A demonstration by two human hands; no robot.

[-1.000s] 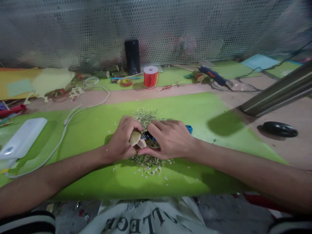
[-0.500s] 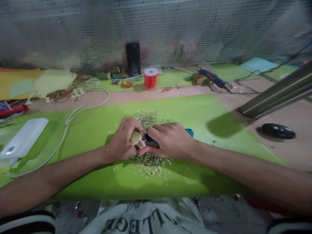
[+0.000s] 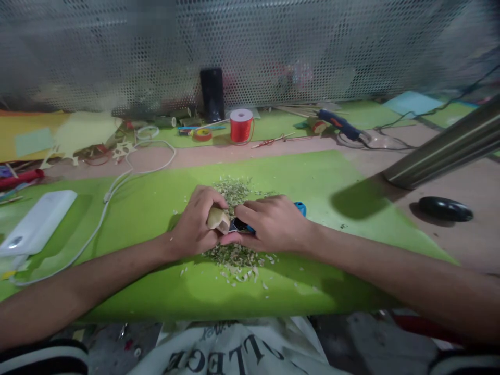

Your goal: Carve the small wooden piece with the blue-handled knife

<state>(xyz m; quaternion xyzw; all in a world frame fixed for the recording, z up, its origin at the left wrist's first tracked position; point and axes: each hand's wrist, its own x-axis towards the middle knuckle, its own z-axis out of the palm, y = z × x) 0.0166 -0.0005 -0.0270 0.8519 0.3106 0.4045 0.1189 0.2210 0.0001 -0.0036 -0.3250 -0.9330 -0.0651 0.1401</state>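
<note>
Above one heap of shavings (image 3: 238,258), the left hand (image 3: 196,221) grips one wooden piece (image 3: 217,219); its pale end has shifted up slightly beside one blue cutter (image 3: 242,226) clasped in the right hand (image 3: 277,221). Paring seems under way, though blade contact is unclear. Beyond the heap: one red spool (image 3: 241,126), then one phone (image 3: 212,94).

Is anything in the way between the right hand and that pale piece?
Just the front of the cutter, held in the right hand and pointing at the pale piece in the left hand. I see nothing else between them; the shavings lie below, on the mat.
</note>
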